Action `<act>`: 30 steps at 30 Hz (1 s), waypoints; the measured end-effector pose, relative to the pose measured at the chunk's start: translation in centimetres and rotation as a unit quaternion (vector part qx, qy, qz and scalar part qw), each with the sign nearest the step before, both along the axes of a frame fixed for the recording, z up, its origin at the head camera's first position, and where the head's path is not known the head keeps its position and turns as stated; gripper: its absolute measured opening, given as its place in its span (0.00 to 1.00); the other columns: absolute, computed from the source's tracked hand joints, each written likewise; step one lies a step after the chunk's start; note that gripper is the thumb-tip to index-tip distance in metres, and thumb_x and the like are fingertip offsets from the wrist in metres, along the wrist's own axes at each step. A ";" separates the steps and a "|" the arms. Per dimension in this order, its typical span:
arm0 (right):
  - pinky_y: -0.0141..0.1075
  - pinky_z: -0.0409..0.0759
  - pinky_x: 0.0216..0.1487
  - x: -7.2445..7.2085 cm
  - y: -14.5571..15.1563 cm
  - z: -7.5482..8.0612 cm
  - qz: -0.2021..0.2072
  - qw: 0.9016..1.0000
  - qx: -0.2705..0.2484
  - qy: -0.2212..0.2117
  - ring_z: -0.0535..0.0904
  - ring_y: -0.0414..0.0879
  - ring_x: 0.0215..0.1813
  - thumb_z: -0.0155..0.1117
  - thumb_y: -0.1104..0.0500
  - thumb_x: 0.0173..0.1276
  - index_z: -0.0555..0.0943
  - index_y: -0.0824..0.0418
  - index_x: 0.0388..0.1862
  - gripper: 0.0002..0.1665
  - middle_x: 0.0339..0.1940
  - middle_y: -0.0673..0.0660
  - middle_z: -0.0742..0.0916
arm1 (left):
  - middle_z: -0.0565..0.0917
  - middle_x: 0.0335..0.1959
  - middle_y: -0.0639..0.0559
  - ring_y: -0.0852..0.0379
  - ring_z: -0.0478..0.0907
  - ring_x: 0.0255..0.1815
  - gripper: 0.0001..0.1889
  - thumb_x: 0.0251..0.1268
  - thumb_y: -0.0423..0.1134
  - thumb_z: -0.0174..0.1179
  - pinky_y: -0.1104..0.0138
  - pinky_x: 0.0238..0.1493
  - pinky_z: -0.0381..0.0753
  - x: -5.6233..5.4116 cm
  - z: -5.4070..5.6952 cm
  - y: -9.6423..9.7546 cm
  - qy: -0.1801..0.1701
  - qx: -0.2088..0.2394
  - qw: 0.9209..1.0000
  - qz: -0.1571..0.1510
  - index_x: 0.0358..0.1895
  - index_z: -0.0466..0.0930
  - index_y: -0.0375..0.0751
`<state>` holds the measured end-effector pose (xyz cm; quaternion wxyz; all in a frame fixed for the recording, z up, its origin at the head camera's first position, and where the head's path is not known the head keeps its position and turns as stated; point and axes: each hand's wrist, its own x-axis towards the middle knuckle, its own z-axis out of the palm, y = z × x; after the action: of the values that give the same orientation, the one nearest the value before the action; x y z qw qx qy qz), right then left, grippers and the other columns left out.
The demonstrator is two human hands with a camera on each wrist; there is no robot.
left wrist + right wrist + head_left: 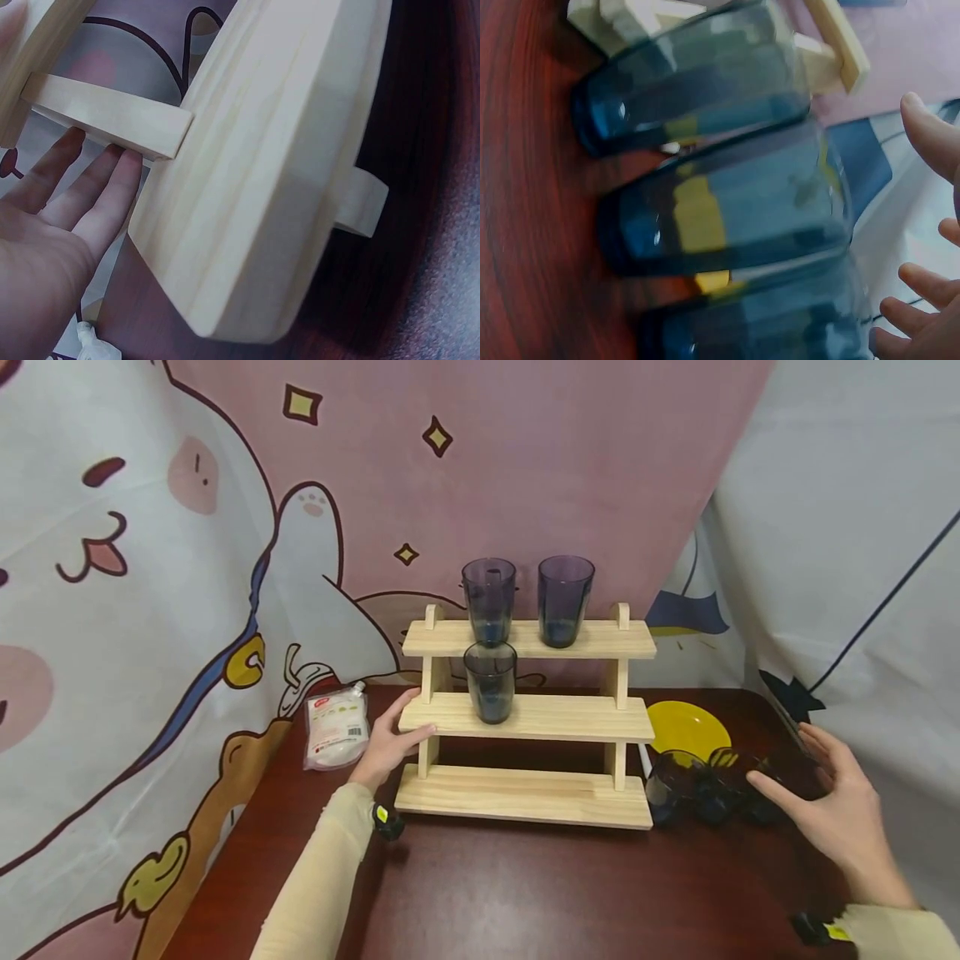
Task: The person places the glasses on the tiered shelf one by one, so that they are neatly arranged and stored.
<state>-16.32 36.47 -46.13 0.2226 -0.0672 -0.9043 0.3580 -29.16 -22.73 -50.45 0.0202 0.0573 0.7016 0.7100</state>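
A three-tier wooden display shelf (525,718) stands on the table. My left hand (386,743) grips the left end of its middle board; in the left wrist view, fingertips (127,159) touch the upright below. On the top tier are two dark tinted glasses, a left one (489,602) and a right one (566,602). Another glass (491,685) stands left of centre on the middle tier. Three more stand in a row right of the shelf: a near glass (697,82), a middle glass (727,202) and a far glass (757,322). My right hand (843,802), fingers spread, hovers beside the far one, apart from it.
A yellow plate (690,727) lies behind the row of glasses. To the shelf's left is a clear spouted pouch (336,727) with white contents. Printed cloth (600,460) hangs behind and at both sides of the dark red table (540,893).
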 end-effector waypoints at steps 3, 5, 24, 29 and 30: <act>0.56 0.55 0.82 -0.1 0.6 -0.4 -0.020 1.000 0.006 -0.005 0.59 0.66 0.82 0.82 0.52 0.63 0.54 0.55 0.87 0.62 0.83 0.69 0.65 | 0.75 0.70 0.41 0.48 0.83 0.56 0.39 0.67 0.34 0.74 0.46 0.56 0.85 0.0 0.1 0.0 -0.001 -0.001 1.000 0.001 0.78 0.69 0.66; 0.62 0.56 0.80 -0.2 0.9 -0.6 -0.035 0.999 0.008 -0.004 0.59 0.68 0.81 0.82 0.52 0.63 0.55 0.57 0.87 0.62 0.82 0.69 0.65 | 0.75 0.69 0.40 0.48 0.83 0.56 0.39 0.68 0.34 0.73 0.46 0.56 0.85 0.1 0.2 0.1 0.001 -0.001 1.000 0.001 0.78 0.69 0.66; 0.10 0.65 0.47 -1.0 6.5 -6.2 0.042 0.987 -0.093 -0.123 0.64 0.18 0.62 0.74 0.47 0.72 0.39 0.43 0.89 0.63 0.82 0.52 0.67 | 0.77 0.68 0.38 0.49 0.84 0.54 0.39 0.67 0.34 0.74 0.47 0.57 0.85 0.2 0.5 0.1 -0.006 -0.001 1.000 0.001 0.78 0.69 0.66; 0.13 0.69 0.40 -1.4 6.7 -7.0 0.055 0.983 -0.122 -0.124 0.66 0.15 0.50 0.75 0.48 0.72 0.50 0.43 0.88 0.56 0.67 0.35 0.75 | 0.77 0.67 0.39 0.49 0.85 0.54 0.39 0.67 0.34 0.74 0.47 0.57 0.85 0.2 0.5 0.0 -0.004 -0.003 1.000 0.000 0.78 0.69 0.66; 0.12 0.70 0.41 -1.5 6.6 -7.2 0.061 0.982 -0.133 -0.118 0.67 0.14 0.49 0.74 0.50 0.72 0.52 0.42 0.87 0.54 0.64 0.31 0.76 | 0.77 0.68 0.39 0.49 0.85 0.54 0.39 0.67 0.34 0.74 0.48 0.57 0.85 0.1 0.4 0.0 -0.003 -0.003 1.000 -0.001 0.78 0.69 0.66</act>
<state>-17.84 43.08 -53.29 0.0813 -0.0822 -0.8708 0.4778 -29.01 -22.73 -50.03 0.0232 0.0553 0.7034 0.7082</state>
